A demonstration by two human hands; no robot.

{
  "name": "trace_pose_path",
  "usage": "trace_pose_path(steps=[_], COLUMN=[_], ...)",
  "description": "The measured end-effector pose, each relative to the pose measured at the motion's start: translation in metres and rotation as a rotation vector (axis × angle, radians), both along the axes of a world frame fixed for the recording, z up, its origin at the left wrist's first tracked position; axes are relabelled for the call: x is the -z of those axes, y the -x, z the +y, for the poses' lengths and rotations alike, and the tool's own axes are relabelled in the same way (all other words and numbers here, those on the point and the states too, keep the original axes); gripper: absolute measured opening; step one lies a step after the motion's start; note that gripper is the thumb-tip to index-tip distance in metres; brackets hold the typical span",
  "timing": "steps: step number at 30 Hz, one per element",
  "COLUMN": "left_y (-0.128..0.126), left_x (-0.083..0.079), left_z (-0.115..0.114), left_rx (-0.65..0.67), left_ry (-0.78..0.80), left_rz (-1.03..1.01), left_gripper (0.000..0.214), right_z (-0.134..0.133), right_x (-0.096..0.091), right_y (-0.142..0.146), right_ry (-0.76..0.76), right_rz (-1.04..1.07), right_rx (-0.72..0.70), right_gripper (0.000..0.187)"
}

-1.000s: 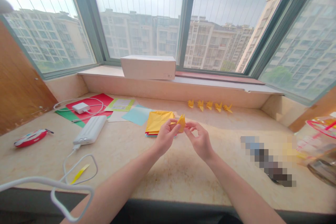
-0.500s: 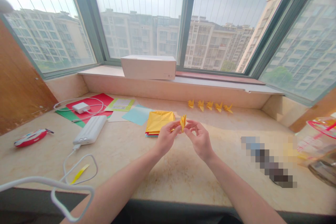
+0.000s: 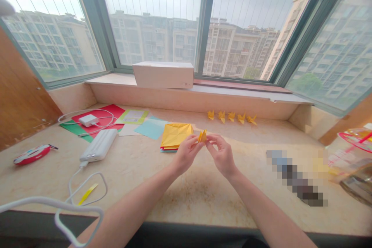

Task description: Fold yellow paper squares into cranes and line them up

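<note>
At the lower left of the frame, a white cable (image 3: 26, 202) loops over the front edge of a mottled beige counter (image 3: 209, 201). Mid-frame, the left hand (image 3: 186, 152) and right hand (image 3: 221, 155) pinch a small folded yellow paper (image 3: 202, 136) between their fingertips. Just left of it lies a paper stack (image 3: 176, 135), yellow on top. Right of centre, five folded yellow figures (image 3: 231, 117) line the counter's back. Beyond, a white box (image 3: 162, 76) sits on the sill (image 3: 229, 91) beneath green-framed windows (image 3: 205, 31); pale apartment blocks (image 3: 232, 48) rise outside.
</note>
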State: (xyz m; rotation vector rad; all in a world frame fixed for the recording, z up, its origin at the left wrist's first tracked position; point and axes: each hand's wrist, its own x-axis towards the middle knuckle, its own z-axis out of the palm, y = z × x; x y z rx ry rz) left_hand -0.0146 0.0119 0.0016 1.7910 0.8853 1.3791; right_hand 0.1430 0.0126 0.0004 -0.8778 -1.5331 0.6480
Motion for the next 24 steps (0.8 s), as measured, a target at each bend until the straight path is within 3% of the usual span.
trace_pose_path(steps=[10, 24], left_y=[0.001, -0.001], left_x=[-0.002, 0.001], left_z=[0.000, -0.001], left_rx=[-0.028, -0.031], left_ry=[0.066, 0.040], left_rz=[-0.096, -0.086], left_gripper=[0.028, 0.026], right_z=[0.001, 0.001], right_x=[0.011, 0.012], right_y=[0.003, 0.002], right_ry=[0.034, 0.015], right_rz=[0.045, 0.113], right_rx=[-0.047, -0.083], right_gripper=[0.019, 0.016])
